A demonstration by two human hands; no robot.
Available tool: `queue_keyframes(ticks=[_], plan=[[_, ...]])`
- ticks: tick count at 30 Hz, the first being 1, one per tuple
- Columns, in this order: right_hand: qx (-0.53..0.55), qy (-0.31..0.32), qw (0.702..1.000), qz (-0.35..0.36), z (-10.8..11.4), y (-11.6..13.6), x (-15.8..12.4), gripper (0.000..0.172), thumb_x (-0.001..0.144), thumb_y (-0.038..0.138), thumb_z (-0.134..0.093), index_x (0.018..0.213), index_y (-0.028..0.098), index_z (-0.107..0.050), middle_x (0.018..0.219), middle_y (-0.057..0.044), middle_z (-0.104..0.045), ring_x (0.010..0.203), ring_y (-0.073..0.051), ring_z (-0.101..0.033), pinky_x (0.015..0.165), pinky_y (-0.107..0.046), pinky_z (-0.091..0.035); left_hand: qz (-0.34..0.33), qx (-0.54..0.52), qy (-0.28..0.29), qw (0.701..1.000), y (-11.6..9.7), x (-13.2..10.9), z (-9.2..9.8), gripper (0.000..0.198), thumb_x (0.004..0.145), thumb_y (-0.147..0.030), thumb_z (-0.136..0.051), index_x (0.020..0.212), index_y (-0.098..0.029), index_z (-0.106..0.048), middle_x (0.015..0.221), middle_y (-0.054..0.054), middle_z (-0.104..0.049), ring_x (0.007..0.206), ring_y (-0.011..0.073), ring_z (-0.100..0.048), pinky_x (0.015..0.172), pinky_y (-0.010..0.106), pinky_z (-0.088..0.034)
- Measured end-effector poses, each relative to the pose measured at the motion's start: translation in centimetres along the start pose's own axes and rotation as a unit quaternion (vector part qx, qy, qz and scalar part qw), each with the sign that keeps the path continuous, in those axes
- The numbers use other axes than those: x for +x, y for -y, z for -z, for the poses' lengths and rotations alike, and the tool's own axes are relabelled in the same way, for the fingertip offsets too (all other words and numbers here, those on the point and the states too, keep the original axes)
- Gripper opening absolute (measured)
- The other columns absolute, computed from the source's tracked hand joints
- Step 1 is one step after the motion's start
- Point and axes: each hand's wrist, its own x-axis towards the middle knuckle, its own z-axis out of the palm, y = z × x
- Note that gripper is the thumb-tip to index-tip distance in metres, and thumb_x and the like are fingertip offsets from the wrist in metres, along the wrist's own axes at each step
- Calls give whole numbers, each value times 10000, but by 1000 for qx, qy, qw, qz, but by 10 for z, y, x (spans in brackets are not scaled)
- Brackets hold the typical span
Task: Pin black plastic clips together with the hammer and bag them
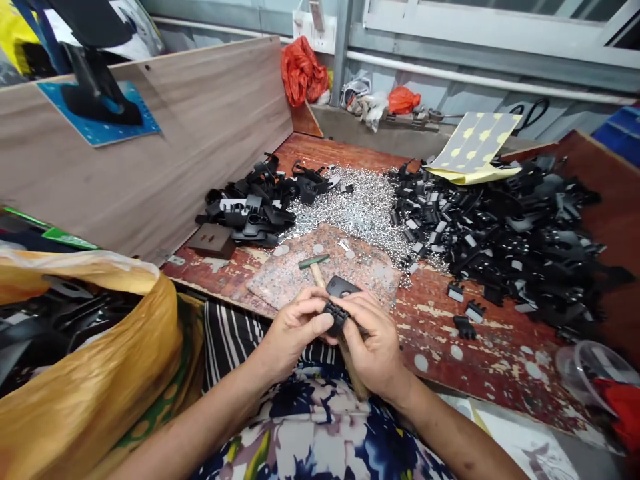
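Both hands meet over the near edge of the bench, around a black plastic part point(341, 288) with a hinge-like end. My left hand point(296, 327) pinches that end between thumb and fingers. From the other side my right hand point(373, 330) grips the same part, its fingers partly covering it. A small hammer point(314, 261) with a green head lies just beyond, on a speckled stone slab point(280, 280); its wooden handle runs back beneath the hands. A few small metal pins point(345, 246) rest on the slab.
Shiny metal pins point(360, 200) are heaped behind the slab. Black plastic pieces pile up at left point(255, 213) and right point(500, 227). A brown block point(213, 241), a yellow patterned card point(475, 143), a clear tub point(595, 373) and a yellow sack point(125, 360) surround the work area.
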Motion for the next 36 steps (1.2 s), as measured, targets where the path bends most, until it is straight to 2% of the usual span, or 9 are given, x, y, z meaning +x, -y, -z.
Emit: queue_keyframes(ticks=[5, 11, 14, 18, 21, 25, 31, 33, 36], plan=[[64, 131, 989, -32, 8, -10, 6, 348, 949, 163, -555, 1240, 268, -715, 952, -30, -743, 905, -184, -666, 968, -420, -521, -2, 63, 0, 998, 5, -2, 17, 252, 843, -404, -764, 814, -157, -802, 1512, 106, -393, 783, 135, -648, 632, 266, -605], [-216, 95, 971, -43, 50, -93, 58, 294, 925, 103, -542, 1079, 234, -756, 988, -74, -737, 935, -225, -625, 900, -430, -469, 30, 53, -82, 995, 3, -6, 35, 255, 803, -420, -795, 797, -167, -764, 841, 31, -633, 622, 98, -552, 624, 211, -490], [-233, 129, 963, -49, 59, -126, 77, 174, 880, 98, -595, 924, 190, -736, 951, -90, -718, 941, -231, -603, 917, -408, -442, 50, 65, -76, 994, 3, -9, 36, 264, 809, -429, -778, 807, -167, -748, 846, 26, -634, 646, 118, -582, 653, 240, -487], [-199, 144, 968, -56, 59, -118, 79, 129, 869, 112, -581, 795, 187, -655, 824, -49, -661, 819, -186, -572, 833, -345, -444, -8, 202, -57, 978, 4, -7, 36, 222, 864, -394, -699, 810, -180, -718, 836, 39, -623, 713, 173, -584, 652, 297, -492], [-92, 206, 969, -98, 56, -83, 70, 92, 853, 144, -587, 797, 189, -645, 832, -22, -653, 789, -149, -570, 748, -284, -442, -153, 414, -50, 896, 0, -4, 30, 163, 878, -323, -689, 792, -184, -684, 833, 63, -650, 805, 226, -573, 698, 348, -460], [195, 439, 828, -289, 44, -45, 56, 149, 775, 299, -727, 810, 167, -668, 706, 36, -592, 637, -92, -490, 616, -234, -374, -277, 558, 25, 782, -6, -2, 16, 223, 898, -248, -687, 702, -181, -605, 758, 51, -641, 731, 205, -505, 674, 348, -392], [275, 519, 719, -372, 28, -46, 45, 322, 656, 382, -853, 790, 157, -666, 682, 56, -598, 601, -67, -484, 608, -210, -376, -279, 580, 70, 762, -4, -13, 5, 215, 893, -184, -657, 688, -186, -591, 704, 23, -617, 655, 179, -479, 649, 337, -352], [233, 535, 740, -334, 28, -50, 53, 201, 758, 331, -784, 818, 167, -686, 708, 41, -628, 621, -80, -525, 628, -214, -411, -273, 581, 65, 764, -7, -17, 7, 208, 898, -183, -633, 694, -189, -593, 695, 18, -601, 653, 179, -479, 660, 341, -358], [-39, 431, 879, -201, 30, -63, 82, 147, 914, 195, -588, 961, 211, -726, 878, -6, -724, 772, -123, -629, 732, -241, -461, -242, 554, 32, 796, -14, -19, 15, 286, 932, -209, -580, 649, -190, -550, 649, -2, -542, 637, 165, -483, 660, 331, -370]])
